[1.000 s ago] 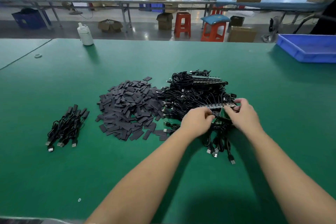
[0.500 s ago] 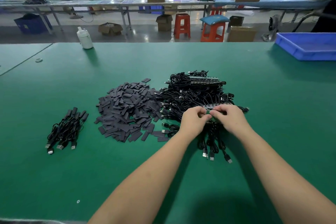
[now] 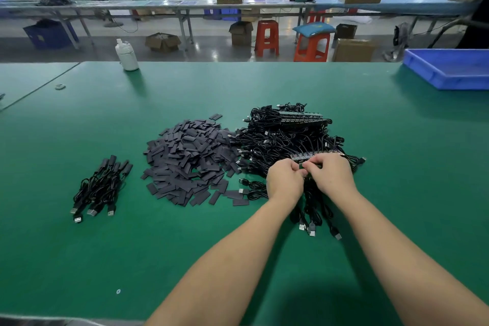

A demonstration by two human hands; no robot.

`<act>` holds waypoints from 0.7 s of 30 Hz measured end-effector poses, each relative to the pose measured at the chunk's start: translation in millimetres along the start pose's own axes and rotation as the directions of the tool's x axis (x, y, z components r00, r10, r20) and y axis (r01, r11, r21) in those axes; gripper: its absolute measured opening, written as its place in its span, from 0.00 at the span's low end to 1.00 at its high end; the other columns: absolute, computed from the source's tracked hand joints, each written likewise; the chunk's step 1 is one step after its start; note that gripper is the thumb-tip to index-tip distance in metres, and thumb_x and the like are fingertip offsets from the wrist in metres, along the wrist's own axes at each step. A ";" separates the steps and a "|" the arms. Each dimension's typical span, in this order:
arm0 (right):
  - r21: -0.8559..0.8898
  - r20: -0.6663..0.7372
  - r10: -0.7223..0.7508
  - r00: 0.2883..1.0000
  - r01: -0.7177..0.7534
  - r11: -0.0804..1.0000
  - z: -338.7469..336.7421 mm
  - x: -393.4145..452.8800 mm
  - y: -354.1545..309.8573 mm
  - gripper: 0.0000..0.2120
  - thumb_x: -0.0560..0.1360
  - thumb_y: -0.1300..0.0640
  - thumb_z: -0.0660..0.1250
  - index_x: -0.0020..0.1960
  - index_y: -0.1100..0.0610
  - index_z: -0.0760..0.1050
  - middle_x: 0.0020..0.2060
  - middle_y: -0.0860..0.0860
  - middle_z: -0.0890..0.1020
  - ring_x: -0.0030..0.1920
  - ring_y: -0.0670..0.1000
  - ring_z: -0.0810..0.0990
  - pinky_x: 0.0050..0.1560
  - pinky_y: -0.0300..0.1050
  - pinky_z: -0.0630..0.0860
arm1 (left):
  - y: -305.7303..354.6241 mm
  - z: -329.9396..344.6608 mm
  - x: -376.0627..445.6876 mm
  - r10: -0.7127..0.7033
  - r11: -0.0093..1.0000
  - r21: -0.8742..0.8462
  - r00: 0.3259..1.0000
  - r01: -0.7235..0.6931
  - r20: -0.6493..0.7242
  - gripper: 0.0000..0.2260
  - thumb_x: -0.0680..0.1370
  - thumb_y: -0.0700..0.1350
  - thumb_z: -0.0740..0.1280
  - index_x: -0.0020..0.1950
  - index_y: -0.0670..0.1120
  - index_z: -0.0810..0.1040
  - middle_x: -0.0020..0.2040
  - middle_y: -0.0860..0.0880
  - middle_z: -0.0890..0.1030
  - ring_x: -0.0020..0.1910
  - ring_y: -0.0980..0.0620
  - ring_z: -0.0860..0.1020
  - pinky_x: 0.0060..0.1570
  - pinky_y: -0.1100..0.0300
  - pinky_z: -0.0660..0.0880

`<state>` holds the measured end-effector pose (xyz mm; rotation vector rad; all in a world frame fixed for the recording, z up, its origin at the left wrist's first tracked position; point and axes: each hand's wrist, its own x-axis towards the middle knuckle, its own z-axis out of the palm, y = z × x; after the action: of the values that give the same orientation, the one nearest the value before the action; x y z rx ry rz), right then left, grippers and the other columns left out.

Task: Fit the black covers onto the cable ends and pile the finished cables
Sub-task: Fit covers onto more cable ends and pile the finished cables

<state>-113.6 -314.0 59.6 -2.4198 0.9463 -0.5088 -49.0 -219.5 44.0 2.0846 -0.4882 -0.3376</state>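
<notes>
Your left hand (image 3: 284, 180): knuckles up at the near edge of the cable heap, fingers curled in, pinching a small green board end (image 3: 301, 166) that shows between your two hands.
Your right hand (image 3: 332, 176): touching the left, fingers bent onto the same board end; how much of it each hand grips is hidden.
Unfinished cables (image 3: 285, 137): a tangled black heap at mid-table, with strips of small boards (image 3: 304, 118) lying on its far side; several loose plugs (image 3: 312, 230) trail toward you beneath your wrists.
Black covers (image 3: 190, 159): a broad scatter of flat dark rectangles just left of the heap, its right edge running into the cables.
Finished cables (image 3: 99, 188): a small bundle well apart to the left, covered ends pointing away from you, metal plugs toward you.
Table (image 3: 238, 259): green mat; a white bottle (image 3: 127, 54) stands at the far edge, a blue tray (image 3: 449, 69) at far right.
Background: benches, orange stools (image 3: 267, 37), cardboard boxes.
</notes>
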 end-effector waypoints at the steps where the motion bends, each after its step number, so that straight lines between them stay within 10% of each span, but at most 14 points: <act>1: -0.008 -0.007 0.003 1.000 -0.003 1.000 1.1 -0.3 -0.8 0.07 0.77 0.52 0.70 0.46 0.53 0.86 0.35 0.47 0.82 0.38 0.50 0.77 0.41 0.43 0.68 | 0.1 0.9 -1.3 -0.005 1.000 -0.003 1.000 0.005 -0.009 0.14 0.76 0.48 0.72 0.33 0.51 0.72 0.34 0.53 0.76 0.36 0.51 0.74 0.35 0.59 0.67; 6: -0.012 -0.013 0.013 1.000 -0.013 1.000 -12.4 12.0 10.0 0.07 0.78 0.50 0.70 0.49 0.53 0.85 0.40 0.46 0.82 0.42 0.49 0.76 0.45 0.42 0.67 | -8.8 -15.6 1.6 0.051 0.998 -0.037 0.997 -0.053 -0.050 0.10 0.75 0.51 0.73 0.38 0.50 0.76 0.34 0.55 0.76 0.34 0.54 0.73 0.38 0.59 0.70; 11: -0.065 0.024 0.009 1.000 -0.008 0.998 -27.2 23.1 29.9 0.11 0.79 0.48 0.68 0.50 0.55 0.83 0.42 0.48 0.83 0.41 0.50 0.78 0.42 0.45 0.70 | -25.6 -59.8 -4.9 0.395 0.892 0.058 0.837 -0.448 0.379 0.11 0.75 0.52 0.73 0.39 0.50 0.74 0.36 0.56 0.74 0.34 0.62 0.69 0.36 0.66 0.68; 17: -0.333 -0.216 -0.171 0.961 0.092 0.939 -19.3 11.3 21.0 0.16 0.77 0.49 0.70 0.61 0.57 0.79 0.53 0.55 0.79 0.55 0.56 0.75 0.58 0.52 0.71 | -24.0 -98.7 -11.6 0.441 0.891 -0.024 0.852 -0.453 0.284 0.11 0.74 0.51 0.74 0.40 0.47 0.76 0.32 0.58 0.74 0.29 0.62 0.69 0.32 0.71 0.66; 19: -0.201 -0.274 -0.291 0.917 0.241 0.949 -15.6 0.3 -0.7 0.13 0.80 0.49 0.66 0.59 0.55 0.80 0.51 0.51 0.81 0.54 0.53 0.76 0.53 0.46 0.71 | -19.4 -105.4 -12.5 0.415 0.909 -0.098 0.862 -0.404 0.293 0.10 0.74 0.48 0.75 0.39 0.47 0.76 0.30 0.60 0.74 0.29 0.61 0.69 0.32 0.71 0.67; 21: 0.258 0.026 -0.177 0.984 0.164 0.952 -10.7 -12.8 -31.4 0.17 0.83 0.43 0.57 0.56 0.50 0.81 0.46 0.44 0.84 0.49 0.45 0.81 0.47 0.39 0.72 | -15.8 -106.8 -12.4 0.370 0.921 -0.238 0.881 -0.308 0.293 0.10 0.75 0.44 0.74 0.37 0.48 0.75 0.28 0.58 0.75 0.27 0.57 0.72 0.30 0.67 0.69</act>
<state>-111.4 -288.1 83.9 -2.2781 0.6117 -0.5908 -11.8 -126.9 87.1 1.7226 -0.9768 -0.5094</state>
